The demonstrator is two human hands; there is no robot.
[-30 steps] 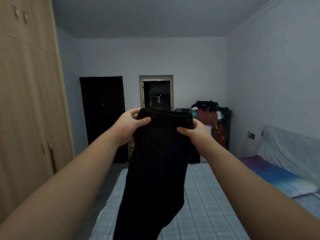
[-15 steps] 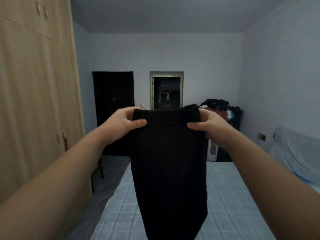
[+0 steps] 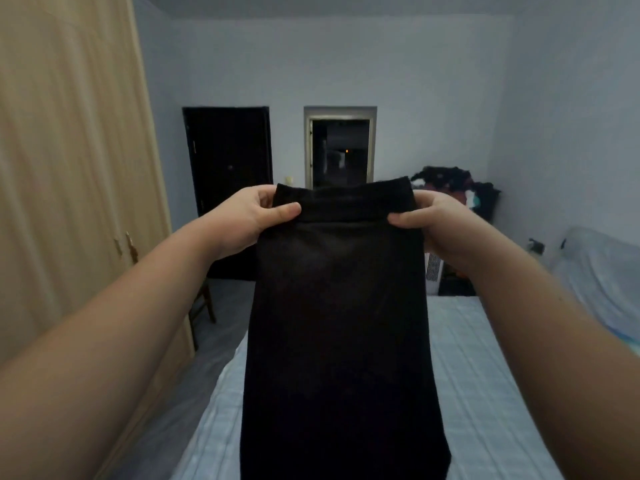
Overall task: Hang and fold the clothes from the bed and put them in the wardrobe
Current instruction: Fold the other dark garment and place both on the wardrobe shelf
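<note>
Wardrobe (image 3: 69, 168) far left, light wood doors closed, handles partway down. Chair (image 3: 204, 306) tucked just past its far edge, mostly hidden. Black door (image 3: 228, 174) on back wall, then a framed dark opening (image 3: 341, 147). Left hand (image 3: 254, 216) pinches top left corner of black garment (image 3: 341, 323), thumb in front, fingers behind the fabric. Garment held up at arm's length, centre frame, hanging straight down over the bed (image 3: 478, 375); bottom end runs out of frame, so can't tell if it touches the bed. Right hand (image 3: 434, 220) pinches top right corner the same way, thumb forward. Behind it: clothes pile (image 3: 457, 185) on a rack by back wall, white unit (image 3: 433, 271) below. Pale pillow (image 3: 602, 271) far right.
</note>
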